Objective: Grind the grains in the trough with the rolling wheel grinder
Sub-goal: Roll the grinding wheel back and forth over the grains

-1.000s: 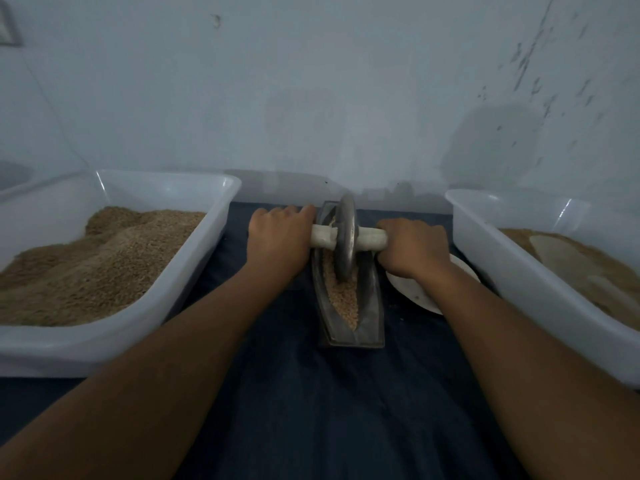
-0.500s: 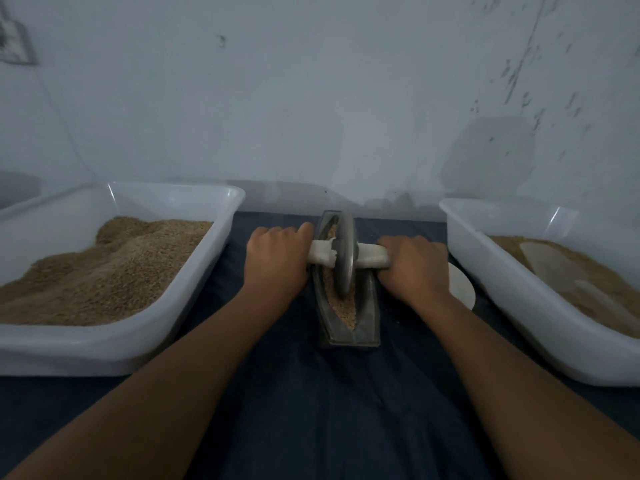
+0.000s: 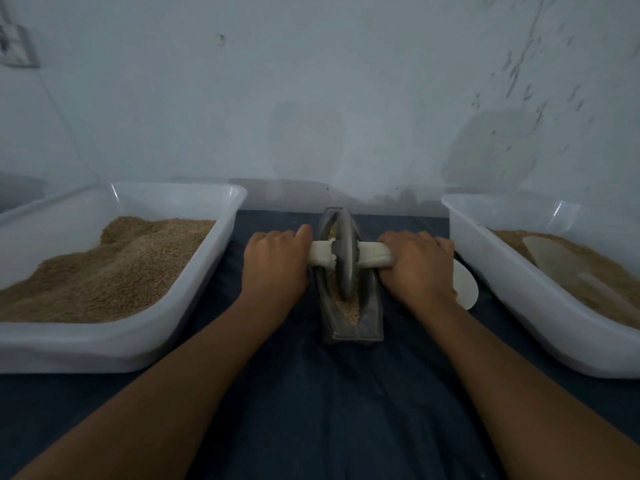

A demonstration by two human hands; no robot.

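A narrow dark metal trough lies lengthwise on the dark cloth in the middle, with tan grains in its groove. A grey metal wheel stands upright in the groove on a pale cross handle. My left hand grips the handle's left end and my right hand grips its right end, one on each side of the trough. The wheel sits near the middle of the trough, and grains show in front of it and behind it.
A white plastic tub heaped with tan grain stands at the left. Another white tub at the right holds tan meal and a pale scoop. A white dish lies by my right wrist. A pale wall rises just behind.
The wheel has rolled toward me along the trough, both hands moving with the handle. The camera view has tilted up a little.
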